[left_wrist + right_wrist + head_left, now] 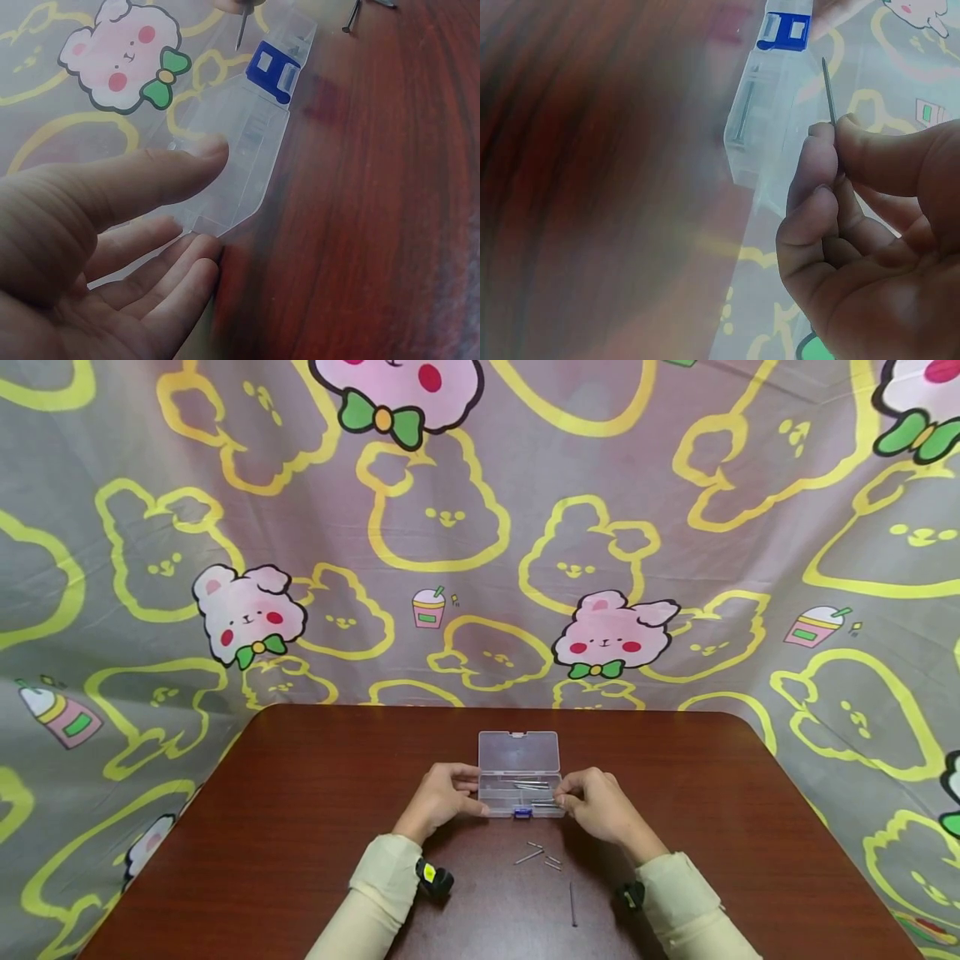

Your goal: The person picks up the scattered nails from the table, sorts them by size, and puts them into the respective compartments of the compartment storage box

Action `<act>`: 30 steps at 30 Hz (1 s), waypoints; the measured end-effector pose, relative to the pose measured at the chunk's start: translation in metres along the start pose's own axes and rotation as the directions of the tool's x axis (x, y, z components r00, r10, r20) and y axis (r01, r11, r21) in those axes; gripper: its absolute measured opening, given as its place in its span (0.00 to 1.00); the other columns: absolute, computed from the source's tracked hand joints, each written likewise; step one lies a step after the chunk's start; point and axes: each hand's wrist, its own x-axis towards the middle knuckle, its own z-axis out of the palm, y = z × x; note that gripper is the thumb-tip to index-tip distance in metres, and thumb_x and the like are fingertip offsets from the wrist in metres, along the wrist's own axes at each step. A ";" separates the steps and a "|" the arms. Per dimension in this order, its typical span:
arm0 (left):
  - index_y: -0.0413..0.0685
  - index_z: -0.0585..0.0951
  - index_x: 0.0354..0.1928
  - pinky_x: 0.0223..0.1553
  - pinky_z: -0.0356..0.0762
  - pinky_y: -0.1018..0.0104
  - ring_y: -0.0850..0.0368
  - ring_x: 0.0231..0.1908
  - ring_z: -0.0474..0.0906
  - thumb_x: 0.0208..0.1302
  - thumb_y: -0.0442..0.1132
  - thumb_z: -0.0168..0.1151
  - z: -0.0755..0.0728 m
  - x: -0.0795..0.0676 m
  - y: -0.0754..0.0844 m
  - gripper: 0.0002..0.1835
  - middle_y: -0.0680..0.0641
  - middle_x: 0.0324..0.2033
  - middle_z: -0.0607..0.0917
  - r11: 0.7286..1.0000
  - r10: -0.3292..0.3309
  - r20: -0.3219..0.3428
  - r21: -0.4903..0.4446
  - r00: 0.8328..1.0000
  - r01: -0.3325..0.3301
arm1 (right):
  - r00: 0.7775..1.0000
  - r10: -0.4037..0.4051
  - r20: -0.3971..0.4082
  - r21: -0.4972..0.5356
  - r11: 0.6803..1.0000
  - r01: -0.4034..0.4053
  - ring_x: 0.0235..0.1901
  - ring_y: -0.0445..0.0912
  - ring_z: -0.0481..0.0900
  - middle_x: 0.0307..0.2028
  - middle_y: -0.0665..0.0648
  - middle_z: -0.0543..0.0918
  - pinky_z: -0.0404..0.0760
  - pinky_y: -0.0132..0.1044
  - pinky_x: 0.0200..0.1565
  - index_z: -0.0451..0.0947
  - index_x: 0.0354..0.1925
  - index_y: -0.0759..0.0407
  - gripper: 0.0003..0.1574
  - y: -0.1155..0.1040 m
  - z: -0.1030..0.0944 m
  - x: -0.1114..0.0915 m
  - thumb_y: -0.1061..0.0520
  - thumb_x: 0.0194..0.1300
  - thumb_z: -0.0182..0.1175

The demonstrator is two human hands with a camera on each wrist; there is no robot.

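Observation:
A clear plastic compartment box with a blue latch lies on the table, its lid raised toward the back. Several thin metal nails lie in its compartments. At the box's left end my left hand touches it, thumb by the front corner, fingers fairly straight along the side. My right hand is over the box's right end. Between thumb and forefinger it pinches a slim nail, pointed end outward; its other end is hidden in the fingers.
Several short nails lie loose on the brown table in front of the box. A longer nail lies nearer the front edge. A patterned cloth hangs behind the table and at its sides.

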 end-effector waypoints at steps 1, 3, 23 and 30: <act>0.34 0.82 0.56 0.44 0.83 0.60 0.45 0.49 0.82 0.40 0.27 0.83 0.000 0.000 0.000 0.35 0.38 0.47 0.86 1.000 0.002 0.000 0.000 1.000 -0.002 | 1.000 0.012 -0.001 0.004 1.000 -0.012 0.23 0.39 0.74 0.21 0.48 0.80 0.74 0.34 0.27 0.84 0.27 0.58 0.10 0.000 0.000 0.001 0.70 0.62 0.65; 0.34 0.82 0.56 0.44 0.83 0.59 0.45 0.50 0.82 0.40 0.27 0.83 0.000 0.001 0.000 0.35 0.38 0.47 0.86 1.000 0.002 0.000 -0.001 1.000 -0.002 | 0.999 0.033 -0.002 0.012 0.999 -0.033 0.23 0.40 0.74 0.21 0.49 0.80 0.73 0.35 0.27 0.84 0.27 0.58 0.10 0.001 0.000 0.002 0.70 0.62 0.65; 0.33 0.82 0.56 0.43 0.83 0.60 0.45 0.50 0.82 0.40 0.26 0.83 0.000 -0.001 0.001 0.35 0.36 0.48 0.85 1.000 0.000 0.003 -0.016 1.000 0.000 | 0.998 0.056 0.003 -0.052 0.997 -0.055 0.23 0.40 0.72 0.19 0.45 0.76 0.71 0.35 0.28 0.83 0.25 0.57 0.11 0.003 0.005 0.011 0.68 0.62 0.66; 0.35 0.82 0.56 0.43 0.83 0.59 0.46 0.49 0.82 0.40 0.28 0.83 0.000 -0.001 0.001 0.35 0.38 0.47 0.86 1.000 -0.006 0.004 -0.002 1.000 0.006 | 0.999 0.049 0.018 -0.048 0.998 -0.048 0.23 0.40 0.71 0.20 0.47 0.78 0.72 0.36 0.29 0.83 0.26 0.57 0.11 0.002 0.006 0.012 0.69 0.63 0.65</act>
